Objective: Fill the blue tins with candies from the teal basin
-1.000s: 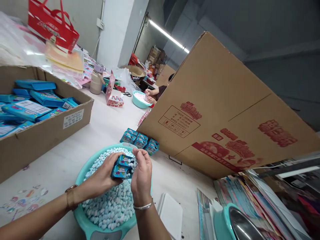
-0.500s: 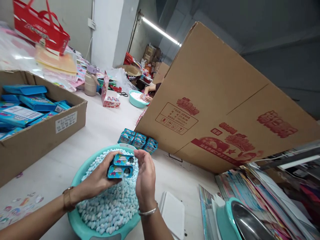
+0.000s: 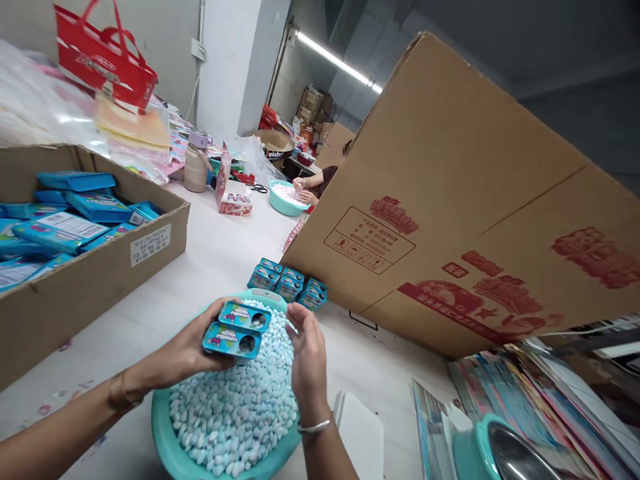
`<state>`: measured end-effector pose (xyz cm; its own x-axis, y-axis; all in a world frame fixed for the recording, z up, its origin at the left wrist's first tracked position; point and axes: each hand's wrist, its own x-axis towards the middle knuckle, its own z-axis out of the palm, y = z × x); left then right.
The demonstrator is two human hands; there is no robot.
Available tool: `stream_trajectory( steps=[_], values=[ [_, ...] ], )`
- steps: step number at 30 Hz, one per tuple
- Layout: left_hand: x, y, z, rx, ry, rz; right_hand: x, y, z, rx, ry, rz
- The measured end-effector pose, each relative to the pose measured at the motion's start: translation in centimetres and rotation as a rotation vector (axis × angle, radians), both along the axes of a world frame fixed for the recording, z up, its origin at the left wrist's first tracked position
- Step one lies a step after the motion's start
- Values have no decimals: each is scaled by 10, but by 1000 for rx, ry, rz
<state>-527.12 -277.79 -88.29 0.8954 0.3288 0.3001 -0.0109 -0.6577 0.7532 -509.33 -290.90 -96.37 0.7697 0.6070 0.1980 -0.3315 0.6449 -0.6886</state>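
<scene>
My left hand (image 3: pixel 193 350) is closed around two small blue candy boxes (image 3: pixel 231 340), one behind the other. Each has a round dark window at its right end, and white bits show in the far one's window. Below lies a turquoise basin (image 3: pixel 163 427) full of pale blue and white pebble-like candies (image 3: pixel 235 420). Over the basin's right side, my right hand (image 3: pixel 309 363) is held up with fingers loosely curved and apart, nothing visible in it. More blue candy boxes (image 3: pixel 289 285) stand in a stacked group just beyond the basin.
A carton (image 3: pixel 95 293) of blue packs stands at left. On the right a large cardboard box (image 3: pixel 440 173) leans over the table. Near it lie a white lid (image 3: pixel 361 437) and stacked printed sheets (image 3: pixel 540 413). Farther back, another person's hands (image 3: pixel 306 190) work over a basin.
The two boxes in my left hand have moved left, away from my right hand, and now tilt slightly. The dark window of the near box shows fewer candies. The view has shifted a little.
</scene>
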Motion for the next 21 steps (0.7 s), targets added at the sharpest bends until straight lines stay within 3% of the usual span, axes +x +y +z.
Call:
stream_trajectory(
  steps=[2,4,8,11,15,18,21],
  values=[
    [-11,19,17,19,-61,50,18,2,-15,-134,-150,-33],
    [-15,42,37,31,-135,147,30,6,-27,-275,-436,-32],
    [-5,102,63,-87,-281,324,31,21,-30,-471,-1080,-10],
    [14,153,56,-102,-227,341,22,40,-21,-517,-1275,3],
    [47,208,30,-238,-179,308,16,61,-17,-557,-1288,-13],
    [75,232,22,-306,-116,197,16,64,-21,-558,-1262,-13],
    [101,240,32,-311,-13,80,18,62,-23,-558,-1239,18]
  ],
)
